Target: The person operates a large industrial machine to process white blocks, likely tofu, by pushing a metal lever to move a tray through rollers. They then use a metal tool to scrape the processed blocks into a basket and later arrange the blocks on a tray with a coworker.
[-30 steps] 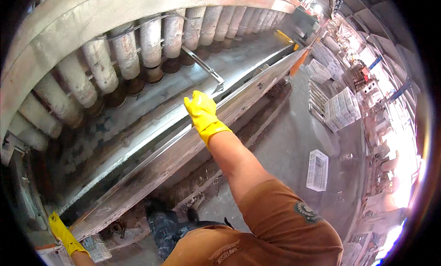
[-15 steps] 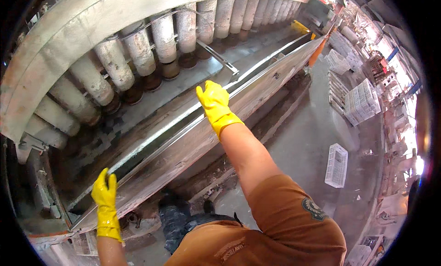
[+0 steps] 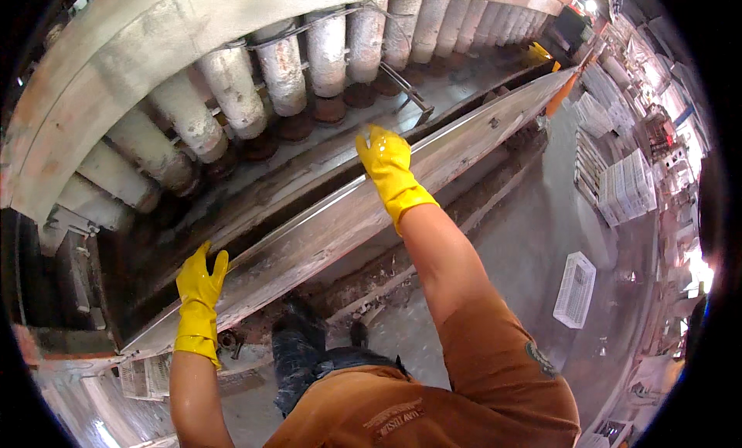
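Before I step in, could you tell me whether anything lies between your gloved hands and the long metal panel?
Nothing visible does: the left hand and the right hand both rest directly on the long metal panel.

Open trough (image 3: 255,208) beneath crowding cylinders (image 3: 278,77)

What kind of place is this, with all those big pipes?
Probably a factory or industrial plant. A row of big crusted cylinders stands over a long metal trough, white crates lie on the wet concrete floor, and the worker wears yellow rubber gloves.
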The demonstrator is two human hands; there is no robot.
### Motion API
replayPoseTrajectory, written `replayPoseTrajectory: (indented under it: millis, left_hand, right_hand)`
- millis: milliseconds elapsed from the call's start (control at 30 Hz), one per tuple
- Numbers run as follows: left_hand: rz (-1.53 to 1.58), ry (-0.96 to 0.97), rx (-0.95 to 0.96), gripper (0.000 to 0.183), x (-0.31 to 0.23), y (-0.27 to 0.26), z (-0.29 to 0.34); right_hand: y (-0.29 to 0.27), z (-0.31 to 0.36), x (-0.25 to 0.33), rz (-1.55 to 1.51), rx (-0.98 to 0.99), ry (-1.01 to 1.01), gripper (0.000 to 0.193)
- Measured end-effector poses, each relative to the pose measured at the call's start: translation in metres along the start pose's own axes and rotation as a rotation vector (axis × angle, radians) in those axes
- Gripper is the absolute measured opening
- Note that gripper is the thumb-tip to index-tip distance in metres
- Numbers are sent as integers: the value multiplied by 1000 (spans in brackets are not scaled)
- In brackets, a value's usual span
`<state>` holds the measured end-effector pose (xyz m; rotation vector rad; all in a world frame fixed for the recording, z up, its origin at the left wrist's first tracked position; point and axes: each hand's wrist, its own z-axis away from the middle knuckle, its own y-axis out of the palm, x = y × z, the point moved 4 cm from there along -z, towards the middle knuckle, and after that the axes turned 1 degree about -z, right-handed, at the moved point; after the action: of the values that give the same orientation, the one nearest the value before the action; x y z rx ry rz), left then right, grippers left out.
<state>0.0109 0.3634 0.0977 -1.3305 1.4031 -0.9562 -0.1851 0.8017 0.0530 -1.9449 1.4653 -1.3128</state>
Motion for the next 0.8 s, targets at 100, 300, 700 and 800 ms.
replayPoseTrajectory:
  millis: [100,300,700,800]
  left_hand:
    - [20,-39,46,59,-8,-12,-11]
    - [44,25,-145,51,-1,-12,-32]
    - [-143,123,-247,79,129,-53,31]
    - [-319,-114,-134,88,210,-74,53]
  right_hand:
    - [3,13,28,-84,47,-76,48]
    - [-8,54,127,-218,146,-347,45]
    - [-21,58,170,-295,466,-751,65]
    - [-9,50,174,-177,624,-749,71]
